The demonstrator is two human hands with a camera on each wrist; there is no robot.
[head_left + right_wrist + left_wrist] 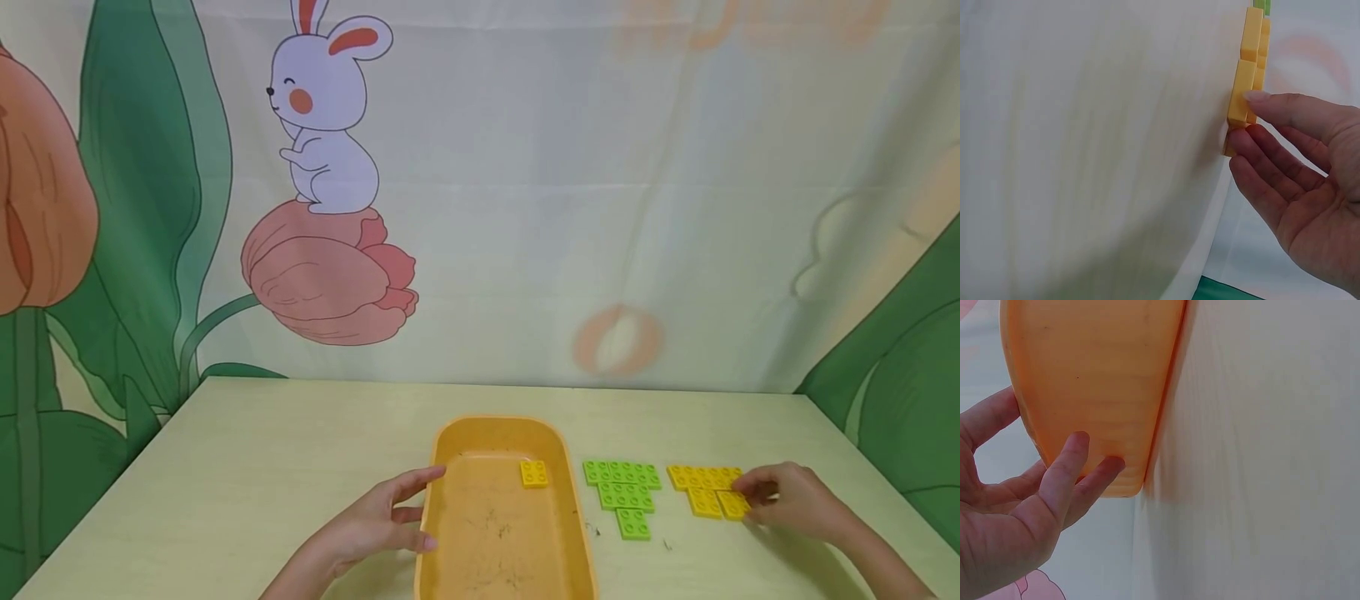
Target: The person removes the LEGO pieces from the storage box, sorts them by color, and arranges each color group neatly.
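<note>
My left hand (pixel 375 521) holds the left side of the orange tray (pixel 498 425), with thumb and index fingertip at the rim and other fingers against the outer wall (pixel 1097 375). A yellow four-stud building block (pixel 534 474) lies inside, near the tray's right side. On the table at right, my right hand (pixel 798 500) pinches a yellow building block (pixel 732 505) at the end of a group of yellow blocks (pixel 703 477). In the right wrist view, the thumb presses that block (pixel 1242 94) on its near side, with the other fingertips around its end.
Green building blocks (pixel 626 496) sit in staggered rows between the tray and the yellow group. Small dark specks mark the tray floor and the table (pixel 300 467) nearby. Behind the table's far edge hangs a cloth (pixel 525 208) printed with a rabbit and tulips.
</note>
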